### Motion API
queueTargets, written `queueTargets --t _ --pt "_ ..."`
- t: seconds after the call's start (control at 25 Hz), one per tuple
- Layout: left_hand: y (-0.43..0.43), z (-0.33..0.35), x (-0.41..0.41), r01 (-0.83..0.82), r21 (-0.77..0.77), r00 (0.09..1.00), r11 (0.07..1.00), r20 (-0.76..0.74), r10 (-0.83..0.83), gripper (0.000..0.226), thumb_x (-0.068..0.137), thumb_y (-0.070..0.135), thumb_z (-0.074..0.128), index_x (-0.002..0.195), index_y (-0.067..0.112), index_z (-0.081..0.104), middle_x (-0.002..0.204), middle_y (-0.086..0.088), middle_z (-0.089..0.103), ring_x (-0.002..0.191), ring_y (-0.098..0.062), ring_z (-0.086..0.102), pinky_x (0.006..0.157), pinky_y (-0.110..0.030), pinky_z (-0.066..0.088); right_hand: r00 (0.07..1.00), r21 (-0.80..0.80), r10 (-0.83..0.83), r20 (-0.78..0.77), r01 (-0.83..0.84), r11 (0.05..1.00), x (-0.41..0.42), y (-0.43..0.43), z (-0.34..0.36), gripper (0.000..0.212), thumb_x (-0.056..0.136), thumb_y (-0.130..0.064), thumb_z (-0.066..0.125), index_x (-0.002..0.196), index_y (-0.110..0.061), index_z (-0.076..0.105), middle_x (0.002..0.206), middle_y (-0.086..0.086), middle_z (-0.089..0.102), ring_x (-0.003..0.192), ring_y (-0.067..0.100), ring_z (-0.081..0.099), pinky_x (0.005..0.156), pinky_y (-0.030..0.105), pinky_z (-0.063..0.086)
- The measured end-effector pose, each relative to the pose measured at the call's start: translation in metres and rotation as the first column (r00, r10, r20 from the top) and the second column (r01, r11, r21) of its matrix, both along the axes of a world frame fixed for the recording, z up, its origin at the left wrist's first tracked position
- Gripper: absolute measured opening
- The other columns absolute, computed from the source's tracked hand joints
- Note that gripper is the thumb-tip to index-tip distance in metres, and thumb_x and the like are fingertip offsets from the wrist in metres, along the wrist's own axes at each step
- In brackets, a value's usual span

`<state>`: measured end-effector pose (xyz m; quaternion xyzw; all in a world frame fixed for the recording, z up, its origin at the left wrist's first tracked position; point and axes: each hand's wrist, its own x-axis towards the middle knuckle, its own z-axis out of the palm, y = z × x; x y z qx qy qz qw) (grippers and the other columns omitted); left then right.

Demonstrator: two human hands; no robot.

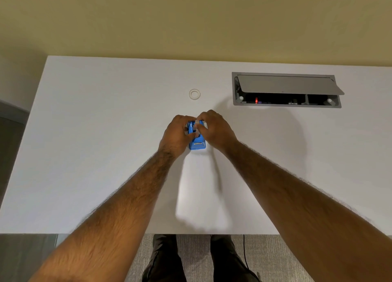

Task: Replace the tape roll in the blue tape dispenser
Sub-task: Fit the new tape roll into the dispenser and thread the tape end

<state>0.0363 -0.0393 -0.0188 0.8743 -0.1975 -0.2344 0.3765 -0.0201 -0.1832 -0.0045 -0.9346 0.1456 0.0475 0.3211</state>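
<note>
this looks like an office. the work surface is a wide white counter [106,133] with a grey metal cable box [286,89] set flush into its top, its flap [286,84] tilted open over dark sockets and a small red light. the wall [191,16] behind is plain and pale yellow. under the near edge lies grey short-pile carpet [195,258], with a thin black cable [245,254] trailing across it.

hands [196,131] hide most of the dispenser [197,144].
</note>
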Motion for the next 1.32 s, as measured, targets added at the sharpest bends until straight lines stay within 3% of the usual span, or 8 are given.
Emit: queueTargets --t 0.24,0.48,0.56,0.72,0.92,1.08,1.32 --pt "0.0 0.001 -0.002 0.008 -0.013 1.0 1.0 0.011 -0.008 0.042 0.085 0.023 0.071 0.126 0.021 0.061 0.125 0.0 0.061 0.111 -0.015 0.056 0.098 -0.03 0.045 0.999 0.027 -0.028 -0.022 0.029 0.999 0.014 -0.003 -0.002 0.019 0.096 -0.023 0.052 0.097 -0.007 0.063 0.097 0.011 0.065 0.086 0.023 0.06 0.078 0.035 0.052" --pt "0.001 -0.001 -0.004 -0.007 -0.035 1.0 0.999 0.019 0.008 0.033 0.085 0.022 0.072 0.118 0.02 0.065 0.117 0.0 0.062 0.104 -0.018 0.059 0.092 -0.031 0.048 0.998 0.035 -0.04 0.045 0.038 0.999 0.008 -0.001 -0.006 0.009 0.092 -0.016 0.053 0.086 -0.01 0.056 0.086 0.009 0.062 0.076 0.022 0.057 0.066 0.031 0.048" --pt "0.001 -0.002 0.0 0.005 -0.028 1.0 1.0 0.012 -0.005 0.032 0.086 0.026 0.073 0.117 0.021 0.066 0.115 0.002 0.062 0.1 -0.016 0.059 0.092 -0.033 0.05 0.998 0.064 -0.049 0.036 0.047 0.997 0.005 -0.001 -0.006 0.005 0.089 -0.016 0.056 0.09 -0.012 0.058 0.091 0.008 0.063 0.078 0.021 0.059 0.069 0.03 0.05" --pt "0.002 -0.002 0.002 0.035 -0.022 0.999 0.999 0.006 -0.035 0.036 0.087 0.028 0.071 0.121 0.019 0.064 0.118 0.0 0.062 0.102 -0.019 0.061 0.095 -0.039 0.051 0.999 0.094 -0.043 0.008 0.042 0.995 -0.003 -0.001 -0.009 0.017 0.087 -0.018 0.062 0.103 -0.013 0.06 0.103 0.007 0.063 0.085 0.018 0.059 0.075 0.025 0.048" --pt "0.002 -0.005 -0.004 0.041 0.021 0.998 0.999 0.057 -0.042 0.041 0.087 0.031 0.069 0.125 0.025 0.056 0.12 0.008 0.058 0.098 -0.011 0.057 0.083 -0.02 0.04 0.999 0.104 -0.031 -0.023 0.033 0.994 0.001 -0.005 -0.006 0.021 0.091 -0.022 0.057 0.108 -0.012 0.064 0.107 0.009 0.065 0.092 0.022 0.062 0.083 0.031 0.052" --pt "0.001 -0.007 -0.003 0.005 0.027 0.999 1.0 0.039 -0.006 0.035 0.086 0.029 0.069 0.118 0.025 0.058 0.115 0.006 0.06 0.097 -0.016 0.059 0.083 -0.024 0.044 0.998 0.063 0.019 -0.053 -0.016 0.998 0.009 -0.007 -0.004 0.027 0.097 -0.023 0.05 0.112 -0.008 0.067 0.11 0.012 0.067 0.098 0.024 0.063 0.091 0.035 0.053" --pt "0.002 -0.009 -0.002 0.0 0.035 1.0 0.999 0.023 0.0 0.035 0.086 0.031 0.069 0.119 0.03 0.056 0.118 0.01 0.059 0.098 -0.013 0.059 0.086 -0.028 0.048 1.0 0.027 -0.009 -0.024 0.009 1.0 0.016 -0.004 0.0 0.015 0.097 -0.017 0.048 0.096 -0.005 0.057 0.096 0.014 0.065 0.084 0.024 0.059 0.073 0.03 0.049"
